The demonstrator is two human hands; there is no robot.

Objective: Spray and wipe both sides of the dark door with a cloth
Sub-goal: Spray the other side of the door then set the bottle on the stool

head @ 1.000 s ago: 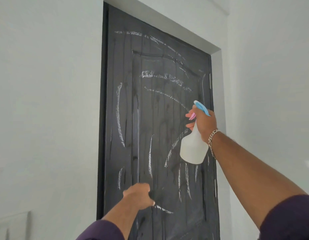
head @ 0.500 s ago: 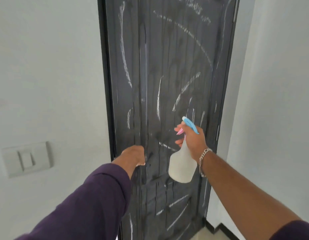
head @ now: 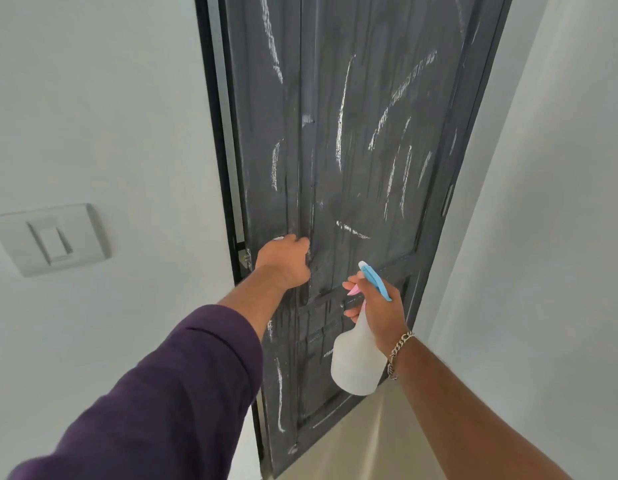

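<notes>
The dark door (head: pixel 363 140) fills the middle of the view, wet and streaked with white foam marks. My left hand (head: pixel 283 259) is curled round the door handle (head: pixel 278 238) near the door's left edge; only a sliver of metal shows above the knuckles. My right hand (head: pixel 378 308) grips the neck of a white spray bottle (head: pixel 356 362) with a blue head and pink trigger, its nozzle pointing at the door's lower panel. No cloth is in view.
A white wall with a light switch (head: pixel 51 239) lies to the left. Another white wall (head: pixel 543 237) closes in on the right. The dark door frame (head: pixel 216 133) shows a narrow gap beside the door, with the latch (head: pixel 245 258) visible. Beige floor (head: pixel 363 438) lies below.
The view has tilted down the door. My left hand moved left to the handle and took hold of it. My right hand came down with the bottle to the lower panel.
</notes>
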